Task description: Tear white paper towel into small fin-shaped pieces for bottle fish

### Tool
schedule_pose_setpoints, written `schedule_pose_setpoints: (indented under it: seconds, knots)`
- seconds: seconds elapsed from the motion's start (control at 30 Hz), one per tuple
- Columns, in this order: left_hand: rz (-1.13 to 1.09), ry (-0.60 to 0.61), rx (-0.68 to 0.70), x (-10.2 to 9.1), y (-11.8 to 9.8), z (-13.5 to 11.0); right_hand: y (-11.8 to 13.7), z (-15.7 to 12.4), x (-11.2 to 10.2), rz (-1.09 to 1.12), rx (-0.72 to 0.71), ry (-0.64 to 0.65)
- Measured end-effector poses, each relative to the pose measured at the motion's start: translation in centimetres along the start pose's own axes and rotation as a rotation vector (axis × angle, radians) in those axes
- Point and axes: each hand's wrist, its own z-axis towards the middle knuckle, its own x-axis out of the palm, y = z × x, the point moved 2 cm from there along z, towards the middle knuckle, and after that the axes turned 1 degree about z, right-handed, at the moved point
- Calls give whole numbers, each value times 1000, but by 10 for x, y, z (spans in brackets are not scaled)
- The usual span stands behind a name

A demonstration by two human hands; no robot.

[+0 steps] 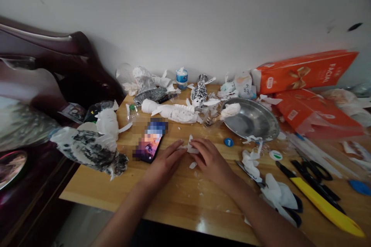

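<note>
A small torn piece of white paper stands partly upright between my two hands, low over the wooden table. My right hand pinches it between thumb and fingers. From the other side, my left hand grips its thin left end with fingers pressed together; the thumb is mostly hidden. A white scrap lies on the wood just below the fingertips. Left of my left hand lies a phone with a lit screen. Behind my hands is a long white paper-wrapped form.
A metal bowl sits right of centre. Yellow-handled cutter, black scissors and paper scraps lie at the right. A black-and-white bird-like figure rests at the left edge. Orange bags lean against the wall.
</note>
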Motion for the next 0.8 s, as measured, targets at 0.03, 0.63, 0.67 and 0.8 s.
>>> schedule_pose_setpoints:
  seconds: [0.03, 0.63, 0.67, 0.8]
  knots:
    - [-4, -27, 6, -3, -2, 1, -1, 0, 3, -18, -11, 13]
    - [703, -77, -773, -36, 3, 17, 0, -1, 14, -99, -153, 75]
    - [719, -24, -805, -38, 6, 28, 0, -1, 14, -100, -158, 72]
    - [719, 86, -854, -43, 12, 53, 1, -2, 12, -104, -167, 64]
